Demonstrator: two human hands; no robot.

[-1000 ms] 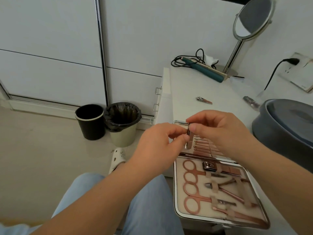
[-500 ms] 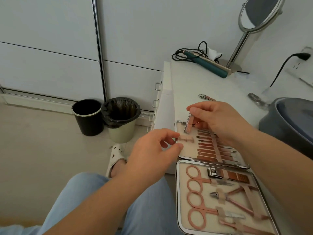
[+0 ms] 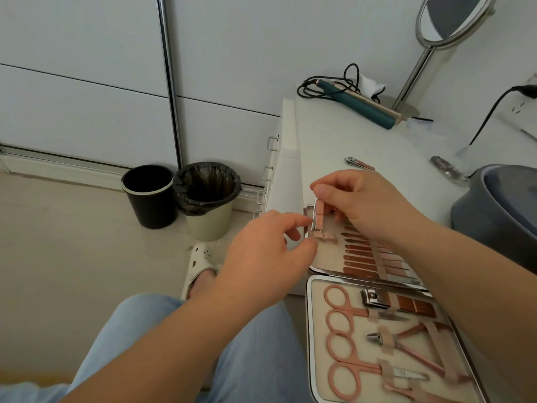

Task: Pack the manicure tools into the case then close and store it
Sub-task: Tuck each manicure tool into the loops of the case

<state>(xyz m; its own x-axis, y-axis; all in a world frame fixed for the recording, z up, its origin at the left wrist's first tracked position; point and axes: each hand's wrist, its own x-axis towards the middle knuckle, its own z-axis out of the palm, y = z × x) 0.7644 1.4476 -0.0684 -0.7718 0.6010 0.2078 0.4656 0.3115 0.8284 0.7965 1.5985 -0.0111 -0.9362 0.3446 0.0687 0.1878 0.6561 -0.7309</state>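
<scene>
Head view: a small clipper was pinched upright in the right hand directly above the empty elastic loop at the case lid's far-left corner, the loop being pinched by the nearer left hand.

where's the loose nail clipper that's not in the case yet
In the head view the loose nail clipper lies on the white tabletop, just beyond the right hand, well short of the green hair straightener.
</scene>
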